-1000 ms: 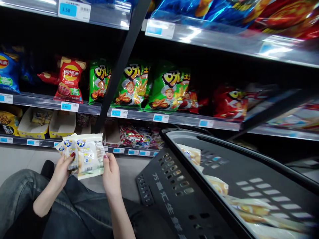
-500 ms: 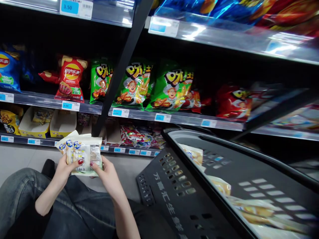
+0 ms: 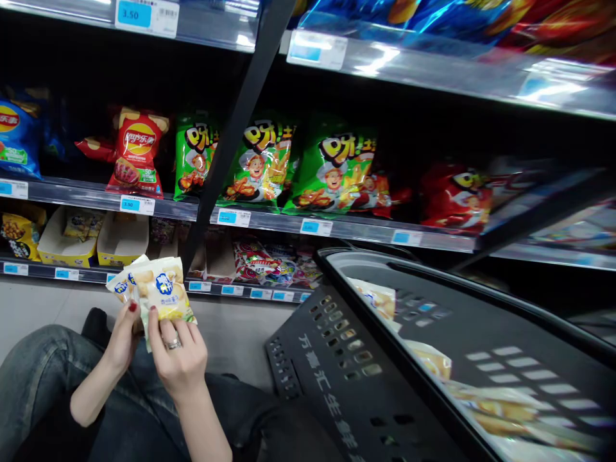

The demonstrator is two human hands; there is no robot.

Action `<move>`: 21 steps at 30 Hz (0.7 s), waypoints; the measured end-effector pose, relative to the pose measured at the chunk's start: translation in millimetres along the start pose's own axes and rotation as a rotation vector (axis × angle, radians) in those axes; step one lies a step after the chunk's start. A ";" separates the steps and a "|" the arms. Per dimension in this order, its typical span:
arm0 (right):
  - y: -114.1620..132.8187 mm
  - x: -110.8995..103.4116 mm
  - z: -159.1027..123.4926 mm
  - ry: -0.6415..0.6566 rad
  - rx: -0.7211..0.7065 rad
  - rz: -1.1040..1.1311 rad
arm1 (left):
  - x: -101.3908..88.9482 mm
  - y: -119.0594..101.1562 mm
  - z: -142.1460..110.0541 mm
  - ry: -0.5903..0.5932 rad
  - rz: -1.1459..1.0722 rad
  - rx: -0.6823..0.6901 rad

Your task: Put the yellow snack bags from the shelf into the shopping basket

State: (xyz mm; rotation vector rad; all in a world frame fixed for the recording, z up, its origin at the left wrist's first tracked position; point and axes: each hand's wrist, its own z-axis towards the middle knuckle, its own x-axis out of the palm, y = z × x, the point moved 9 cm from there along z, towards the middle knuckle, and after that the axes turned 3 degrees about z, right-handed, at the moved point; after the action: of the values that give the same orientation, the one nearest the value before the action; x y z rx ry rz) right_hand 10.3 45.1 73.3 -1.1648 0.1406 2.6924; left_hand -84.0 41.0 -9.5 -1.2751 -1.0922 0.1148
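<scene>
My left hand (image 3: pixel 122 337) is closed on white and yellow snack packets (image 3: pixel 121 287) that overlap like a fan, its thumb with red nail pressed on them. In front of my right hand (image 3: pixel 180 359), which wears rings, a single snack packet (image 3: pixel 168 290) with a blue logo shows its printed front. The right fingers pinch this packet's lower left part, close against the left hand's packets. To the right stands a dark grey shopping basket (image 3: pixel 308 372) with similar snack packets (image 3: pixel 500 404) inside.
Shelves ahead hold a red chip bag (image 3: pixel 139 151), green snack bags (image 3: pixel 332 170) and a blue chip bag (image 3: pixel 17 138). Open cartons (image 3: pixel 122 237) and small packets fill the bottom shelf. A dark slanted post (image 3: pixel 226 135) crosses the shelves. My jeans-clad legs (image 3: pixel 43 378) are below.
My right hand has turned over, its back now towards me. The packet it holds has swung from its printed back to its front, while my left hand stays nearly in place.
</scene>
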 end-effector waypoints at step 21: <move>-86.3 -8.3 -20.0 0.476 0.687 0.444 | -8.2 20.1 -3.4 0.205 0.521 -0.422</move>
State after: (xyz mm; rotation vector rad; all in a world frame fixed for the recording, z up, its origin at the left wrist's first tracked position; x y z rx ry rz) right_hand 49.4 124.6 65.1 -1.6063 1.4056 2.2627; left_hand -76.3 40.8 -30.1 -1.8905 -0.6027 0.1450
